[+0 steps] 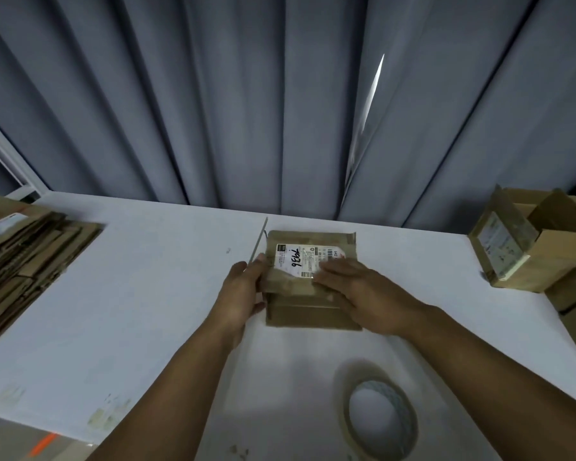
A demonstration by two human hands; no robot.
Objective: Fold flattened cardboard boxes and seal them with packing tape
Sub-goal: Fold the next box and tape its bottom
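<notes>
Lying in a slumped pile at the far left of the white counter [153, 294], the flattened cardboard sheets [30, 251] show dull brown faces and ragged, stepped edges. Nearer the middle, the left grip [243, 294] curls its fingers round the left edge of the cardboard box [310, 311], which sits on the counter in front of the grey pleated curtain [213, 94]. A glossy white label [305, 259] with black handwriting covers its far half, and creased old tape wrinkles its top. The right grip [356, 291] lies on it with straight fingers, pressing the flap down. To do this step well, I judge the flaps should be held square and flush, with the seam closed, before either hand leaves for tape. The packing tape roll [403, 424], a pale ring, rests nearer the front, right of centre. Folded boxes [519, 247] stand far right.
</notes>
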